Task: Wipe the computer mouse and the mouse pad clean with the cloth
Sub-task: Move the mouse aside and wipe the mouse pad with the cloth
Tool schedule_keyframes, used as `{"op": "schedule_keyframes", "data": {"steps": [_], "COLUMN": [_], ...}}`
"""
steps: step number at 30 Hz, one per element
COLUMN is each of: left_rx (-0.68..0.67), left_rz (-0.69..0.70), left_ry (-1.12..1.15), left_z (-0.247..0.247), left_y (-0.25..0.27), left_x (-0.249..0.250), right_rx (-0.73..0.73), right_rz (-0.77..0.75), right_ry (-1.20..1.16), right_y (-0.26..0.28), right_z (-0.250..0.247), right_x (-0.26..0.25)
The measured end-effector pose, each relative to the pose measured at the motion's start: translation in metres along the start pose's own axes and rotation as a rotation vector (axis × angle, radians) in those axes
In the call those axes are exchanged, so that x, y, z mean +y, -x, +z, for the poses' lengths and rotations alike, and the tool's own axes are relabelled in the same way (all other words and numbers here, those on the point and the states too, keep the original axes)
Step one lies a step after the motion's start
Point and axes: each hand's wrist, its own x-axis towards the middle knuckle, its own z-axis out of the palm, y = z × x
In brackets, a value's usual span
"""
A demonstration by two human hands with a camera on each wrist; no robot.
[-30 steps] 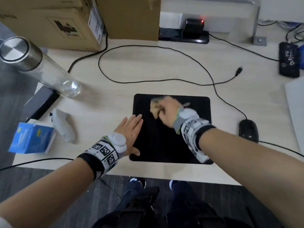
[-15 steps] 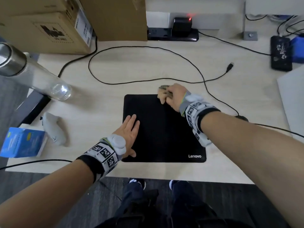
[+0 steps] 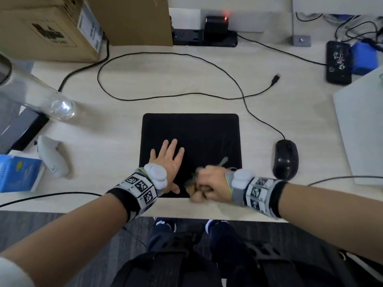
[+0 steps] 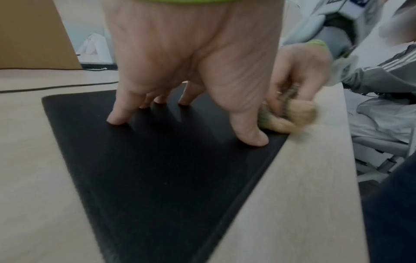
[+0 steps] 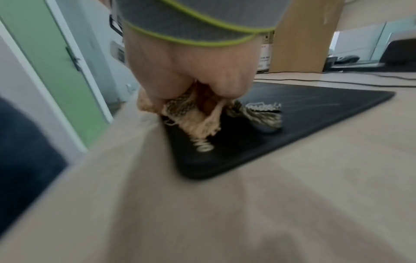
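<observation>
A black mouse pad (image 3: 199,133) lies flat near the desk's front edge. My left hand (image 3: 169,160) rests flat on its left part, fingers spread, fingertips (image 4: 118,119) and thumb pressing down on the pad (image 4: 157,169). My right hand (image 3: 209,186) grips a bunched beige and grey cloth (image 3: 191,182) at the pad's near edge, right beside the left thumb; the cloth (image 5: 193,117) hangs from the fist onto the pad (image 5: 292,124). In the left wrist view the cloth (image 4: 290,113) is blurred. The black wired mouse (image 3: 285,159) sits on the desk right of the pad.
A clear bottle (image 3: 41,96), a white controller (image 3: 55,155) and a blue box (image 3: 18,175) stand at left. Cardboard boxes (image 3: 53,25) and a power strip (image 3: 205,37) line the back. The mouse cable (image 3: 165,96) loops behind the pad. A grey laptop (image 3: 364,129) lies at right.
My right hand has swept the cloth from the pad's far edge down to its near edge. My left hand has kept pressing on the pad's left part.
</observation>
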Motion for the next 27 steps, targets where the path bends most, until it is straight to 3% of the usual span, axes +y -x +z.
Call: {"op": "schedule_keyframes", "data": {"steps": [3, 5, 8, 10, 13, 17, 20, 23, 27], "left_rx": [0.003, 0.014, 0.032, 0.054, 0.123, 0.137, 0.142, 0.139, 0.132], "left_rz": [-0.006, -0.015, -0.02, -0.012, 0.016, 0.022, 0.017, 0.009, 0.002], "left_ry": [0.01, 0.013, -0.001, -0.007, 0.057, 0.06, 0.053, 0.027, -0.013], "left_z": [-0.001, -0.001, 0.0, 0.001, -0.003, -0.007, -0.007, -0.011, -0.018], "left_y": [0.0, 0.0, 0.0, -0.001, -0.004, -0.007, -0.008, -0.01, -0.012], "left_x": [0.002, 0.001, 0.001, 0.001, 0.002, 0.007, 0.008, 0.008, 0.012], "right_rx": [0.181, 0.276, 0.254, 0.266, 0.24, 0.029, -0.141, -0.054, 0.31], "right_rz": [0.109, 0.308, 0.566, 0.562, 0.379, 0.184, 0.128, 0.079, 0.396], "right_ry": [0.019, 0.057, 0.069, 0.036, -0.005, -0.064, -0.028, 0.0, -0.006], "right_y": [-0.038, -0.062, -0.081, -0.078, -0.05, 0.008, 0.024, 0.005, -0.024], "right_z": [-0.032, -0.062, -0.089, -0.087, -0.048, 0.004, -0.002, -0.022, -0.069], "right_x": [0.036, 0.053, 0.07, 0.062, 0.033, -0.012, -0.014, 0.013, 0.067]}}
